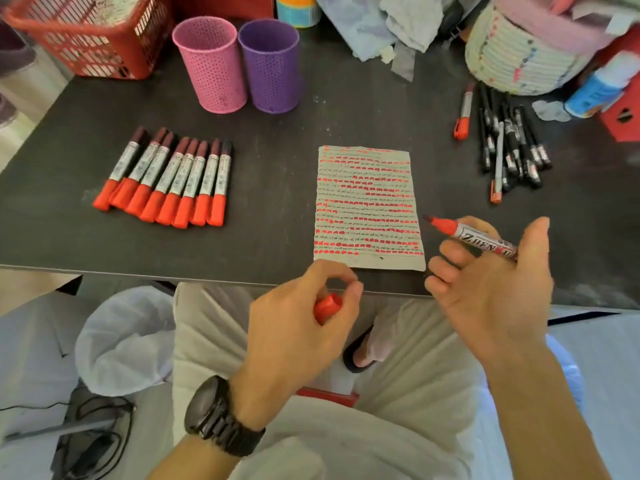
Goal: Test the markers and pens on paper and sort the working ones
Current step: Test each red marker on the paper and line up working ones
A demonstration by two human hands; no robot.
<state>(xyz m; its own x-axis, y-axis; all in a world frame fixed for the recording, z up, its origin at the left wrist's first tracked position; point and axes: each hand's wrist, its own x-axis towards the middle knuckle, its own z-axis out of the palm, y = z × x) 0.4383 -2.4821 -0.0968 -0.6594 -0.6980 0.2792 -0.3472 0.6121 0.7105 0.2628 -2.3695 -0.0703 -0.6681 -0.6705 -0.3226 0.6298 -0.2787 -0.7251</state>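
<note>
Red marker (474, 237) uncapped beside the nearly filled test paper (369, 206)
Right hand (491, 282) holds it and left hand (304, 327) grips its cap (327, 306); eight capped markers (166, 181) lie sorted, while the black pens (509, 143) likely still await testing.

Dark table (294, 126) bears paper (369, 206), red markers (166, 181) (eight, in a row), cups (270, 67), pens (512, 143).
</note>
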